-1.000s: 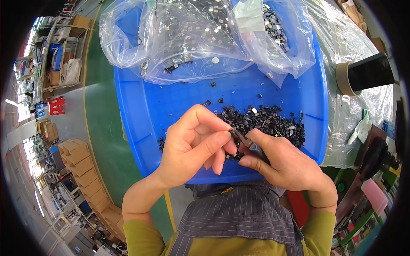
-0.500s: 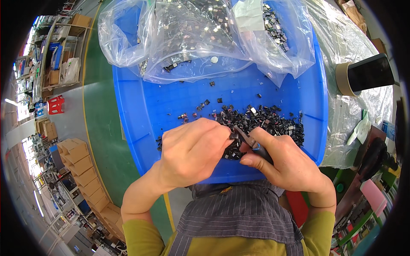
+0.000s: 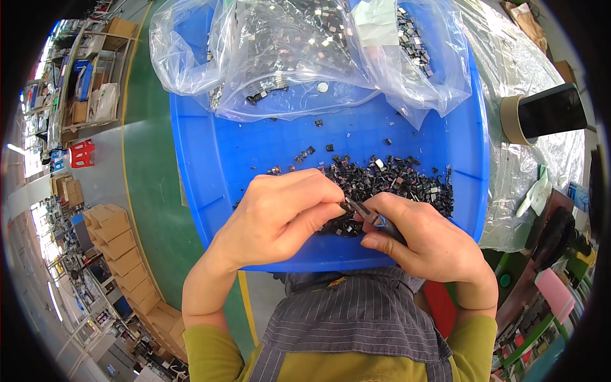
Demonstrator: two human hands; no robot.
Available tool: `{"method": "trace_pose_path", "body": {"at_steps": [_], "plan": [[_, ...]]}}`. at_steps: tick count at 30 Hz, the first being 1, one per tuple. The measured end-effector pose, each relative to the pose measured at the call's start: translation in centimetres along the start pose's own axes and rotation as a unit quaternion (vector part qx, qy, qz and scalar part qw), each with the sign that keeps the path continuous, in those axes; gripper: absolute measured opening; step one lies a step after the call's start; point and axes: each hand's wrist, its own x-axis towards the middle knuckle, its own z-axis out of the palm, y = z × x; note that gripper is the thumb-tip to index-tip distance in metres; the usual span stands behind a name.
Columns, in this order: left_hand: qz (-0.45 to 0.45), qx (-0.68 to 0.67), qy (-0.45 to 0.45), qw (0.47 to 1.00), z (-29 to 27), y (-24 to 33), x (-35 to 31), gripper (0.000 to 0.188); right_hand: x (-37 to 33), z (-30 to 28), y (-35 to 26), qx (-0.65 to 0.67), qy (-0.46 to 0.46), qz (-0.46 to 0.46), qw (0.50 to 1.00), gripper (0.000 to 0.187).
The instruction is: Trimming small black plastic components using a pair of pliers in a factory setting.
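Observation:
My right hand (image 3: 426, 235) is closed round a pair of small pliers or cutters (image 3: 377, 219) with dark handles, a bit of blue on them. Their jaws point up and left, meeting the fingertips of my left hand (image 3: 277, 216). Thumb and forefinger of that left hand pinch a small black part (image 3: 344, 207) at the jaws; its exact kind is too small to make out. Below and beyond both hands, a heap of small black and silvery pieces (image 3: 407, 181) lies in a big blue bin (image 3: 254, 143).
Clear plastic bags (image 3: 293, 70) full of similar pieces rest across the bin's far end. On the right, a phone (image 3: 554, 109) leans on a tape roll (image 3: 511, 120) over clear plastic sheeting (image 3: 509, 191). Cardboard boxes (image 3: 121, 254) and shelving (image 3: 95, 83) stand left.
My left hand has turned and its fingers have straightened a little, so the thumb now shows in the pinch at the jaws. The right hand with the tool has barely moved.

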Motion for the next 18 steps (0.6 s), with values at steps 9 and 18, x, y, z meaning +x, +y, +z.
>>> {"method": "trace_pose_path", "body": {"at_steps": [9,18], "plan": [[0.011,-0.007,0.003,1.0,-0.12,-0.1,0.33,0.006,0.09,-0.18,-0.08,-0.012,-0.021,-0.004,1.0,0.027],[0.01,-0.042,0.002,0.999,0.05,-0.02,0.29,0.008,-0.07,-0.34,-0.36,-0.044,-0.021,-0.008,0.999,0.027]]}}
